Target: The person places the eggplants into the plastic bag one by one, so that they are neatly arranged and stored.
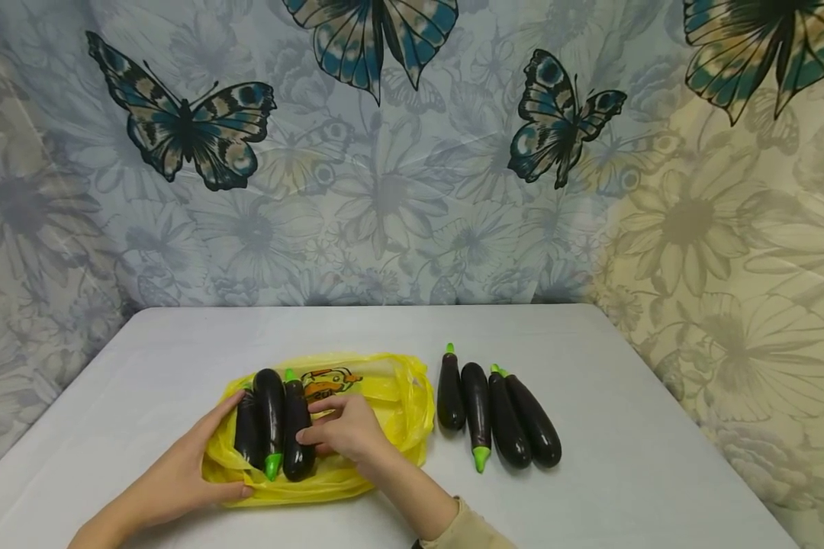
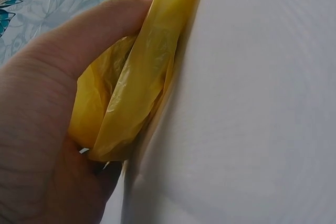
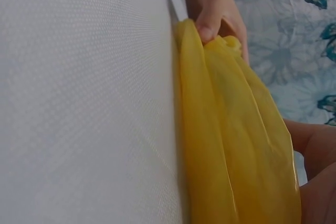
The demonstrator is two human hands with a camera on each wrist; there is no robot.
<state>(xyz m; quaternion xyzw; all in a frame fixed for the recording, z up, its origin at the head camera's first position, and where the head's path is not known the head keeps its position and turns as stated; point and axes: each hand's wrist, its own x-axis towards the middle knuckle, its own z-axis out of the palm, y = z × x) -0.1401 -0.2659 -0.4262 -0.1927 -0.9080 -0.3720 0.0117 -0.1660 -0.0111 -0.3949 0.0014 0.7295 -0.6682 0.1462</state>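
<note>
A yellow plastic bag (image 1: 391, 412) lies on its side with its mouth spread, holding three dark eggplants side by side at its left end: a left eggplant (image 1: 249, 431), a middle eggplant (image 1: 269, 408) with its green stem toward me, and a right eggplant (image 1: 297, 431). My left hand (image 1: 178, 476) grips the bag's left edge, the thumb in front and fingers behind. In the left wrist view that thumb (image 2: 105, 27) lies over the folded yellow film. My right hand (image 1: 350, 431) holds the right eggplant at its right side with thumb and fingertips.
To the right of the bag, several more eggplants (image 1: 477, 404) lie in a row on the white table (image 1: 632, 457), their green stems pointing different ways. Behind the table hangs a cloth (image 1: 398, 229) printed with flowers and butterflies.
</note>
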